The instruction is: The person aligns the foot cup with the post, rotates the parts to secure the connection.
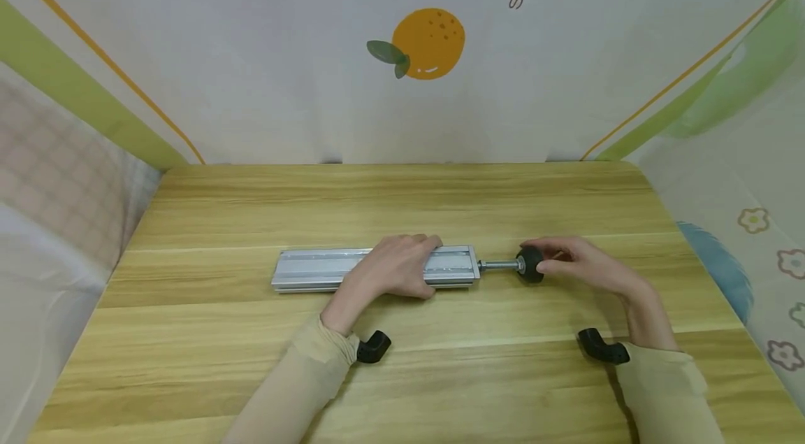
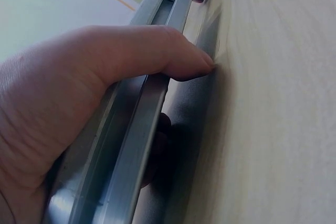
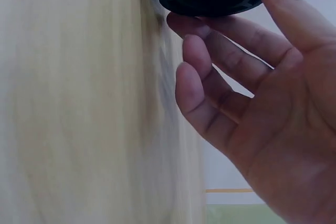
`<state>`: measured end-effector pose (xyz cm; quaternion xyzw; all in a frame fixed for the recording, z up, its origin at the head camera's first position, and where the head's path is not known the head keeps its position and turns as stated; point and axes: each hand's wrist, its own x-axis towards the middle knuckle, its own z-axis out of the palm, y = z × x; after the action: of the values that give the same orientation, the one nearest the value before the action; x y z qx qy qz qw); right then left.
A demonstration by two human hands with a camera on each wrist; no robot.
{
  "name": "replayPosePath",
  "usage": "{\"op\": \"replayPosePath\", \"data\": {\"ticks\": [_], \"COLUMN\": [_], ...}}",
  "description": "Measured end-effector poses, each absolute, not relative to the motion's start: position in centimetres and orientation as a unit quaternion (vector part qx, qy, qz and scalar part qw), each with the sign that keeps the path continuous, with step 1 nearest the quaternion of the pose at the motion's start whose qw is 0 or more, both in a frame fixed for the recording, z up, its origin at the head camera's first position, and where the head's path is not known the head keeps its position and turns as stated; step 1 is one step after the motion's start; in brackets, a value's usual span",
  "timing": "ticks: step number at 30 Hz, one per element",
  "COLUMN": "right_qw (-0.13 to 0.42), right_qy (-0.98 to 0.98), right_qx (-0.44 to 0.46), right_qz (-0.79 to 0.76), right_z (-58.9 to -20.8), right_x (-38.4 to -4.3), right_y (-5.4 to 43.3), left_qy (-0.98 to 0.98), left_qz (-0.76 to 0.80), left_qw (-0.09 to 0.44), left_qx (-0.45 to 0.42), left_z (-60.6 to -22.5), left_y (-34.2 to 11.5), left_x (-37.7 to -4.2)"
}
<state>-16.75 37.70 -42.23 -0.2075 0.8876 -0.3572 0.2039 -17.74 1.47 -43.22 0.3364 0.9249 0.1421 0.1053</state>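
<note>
Showing a pale checked cloth (image 1: 56, 157) at far left, beyond the edge of a wooden table (image 1: 189, 374). Reaching in from the near side in a cream left sleeve (image 1: 295, 374), carrying a black bracket (image 1: 374, 347) at the cuff. Extending lengthwise across the middle of the table as a grooved silver metal profile (image 1: 321, 266). Grasping that profile right of its middle with the left hand (image 1: 399, 266), lying across the top, setting the thumb at the near side. Being unable to tell resting on the wood from hovering just above it. Finishing at the profile's right end in a flat end plate (image 1: 473, 262), then projecting from there as a threaded rod (image 1: 501, 265). Ending the rod in a round black foot (image 1: 530, 265), turning its ribbed, recessed face rightward. Pinching the foot's rim between thumb and fingertips of the right hand (image 1: 588, 266), curling the last two fingers loosely, just apart from it. Wearing a matching right sleeve (image 1: 666, 388) with a second black bracket (image 1: 602, 346). Showing a flower-printed cloth (image 1: 767, 185) at far right.
</note>
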Motion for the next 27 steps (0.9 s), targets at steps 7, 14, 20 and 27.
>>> {"op": "replayPosePath", "data": {"ticks": [7, 14, 20, 27], "right_qw": [0.202, 0.207, 0.194, 0.201], "right_qy": [0.868, 0.851, 0.875, 0.876], "right_qx": [-0.205, -0.199, -0.213, -0.212], "right_qz": [-0.404, -0.441, -0.39, -0.384], "right_z": [-42.24, -42.28, -42.08, -42.13], "right_x": [-16.67, -16.84, -16.67, -16.75], "right_y": [37.62, 36.81, 37.23, 37.67], "left_qy": [0.924, 0.922, 0.923, 0.923], "left_qz": [0.144, 0.154, 0.155, 0.153], "left_qw": [0.101, 0.099, 0.101, 0.1], "left_qx": [0.34, 0.34, 0.338, 0.339], "left_z": [-43.36, -43.22, -43.14, -43.25], "left_y": [1.52, 1.42, 1.37, 1.42], "left_x": [-17.74, -17.7, -17.63, -17.74]}}
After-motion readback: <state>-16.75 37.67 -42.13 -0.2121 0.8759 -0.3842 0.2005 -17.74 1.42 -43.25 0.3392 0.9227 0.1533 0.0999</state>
